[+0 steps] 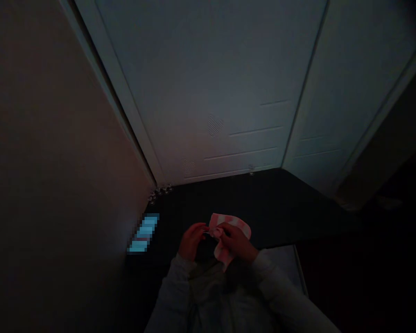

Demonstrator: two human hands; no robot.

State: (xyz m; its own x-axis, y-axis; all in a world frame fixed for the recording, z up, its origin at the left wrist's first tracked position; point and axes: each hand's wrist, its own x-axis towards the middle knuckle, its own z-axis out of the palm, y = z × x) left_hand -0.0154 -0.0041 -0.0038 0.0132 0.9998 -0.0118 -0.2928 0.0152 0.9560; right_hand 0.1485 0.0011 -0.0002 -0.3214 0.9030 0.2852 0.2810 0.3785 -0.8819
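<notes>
A pink-and-white patterned piece of cloth [241, 224], bunched at its middle, is held up in front of my body. My right hand [235, 240] pinches its gathered middle between thumb and fingers. One part fans out above that hand, and another part hangs below it to a point. Just left of the gather, my left hand [193, 238] has its fingertips pinched together. A thin pale strand [207, 232] shows between those fingertips and the cloth. Dim light hides the finer detail of the fingers.
Both hands are above a dark tabletop [263, 199]. Several small shiny objects [161, 189] lie in its far left corner, with another [251, 170] along the back edge. A pixelated bright screen [143, 233] is at left. White panels [208, 83] rise behind; a wall [55, 162] stands left.
</notes>
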